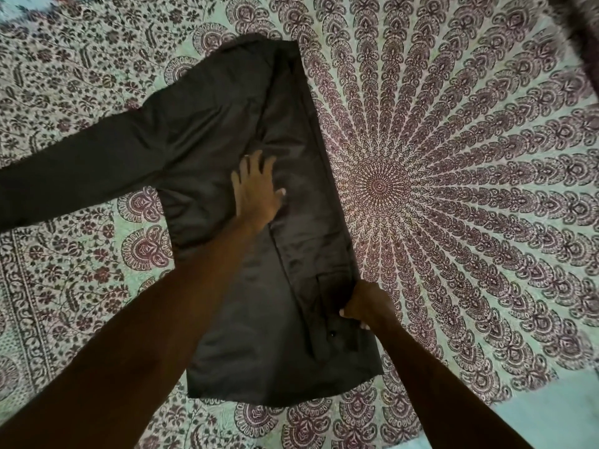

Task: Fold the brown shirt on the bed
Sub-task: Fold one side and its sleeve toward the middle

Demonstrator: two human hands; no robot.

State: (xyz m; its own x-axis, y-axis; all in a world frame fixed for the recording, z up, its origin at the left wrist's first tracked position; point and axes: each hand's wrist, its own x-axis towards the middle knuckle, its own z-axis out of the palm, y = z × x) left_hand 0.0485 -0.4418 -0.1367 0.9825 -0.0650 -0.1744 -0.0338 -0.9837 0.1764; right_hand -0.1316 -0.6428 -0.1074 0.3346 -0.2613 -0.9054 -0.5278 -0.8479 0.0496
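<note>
The brown shirt (pixel 207 147) lies flat on the bed, back side up, its collar end far from me and its hem near me. Its right side is folded inward, leaving a straight edge along the right. One long sleeve stretches out to the left edge of the view. My left hand (pixel 256 186) rests flat on the middle of the shirt, fingers spread. My right hand (pixel 366 306) pinches the folded sleeve's cuff at the shirt's lower right edge, next to a dark button.
The bed is covered by a pale sheet (pixel 453 189) printed with a maroon mandala, its centre just right of the shirt. A dark, blurred object (pixel 580 24) shows at the top right corner.
</note>
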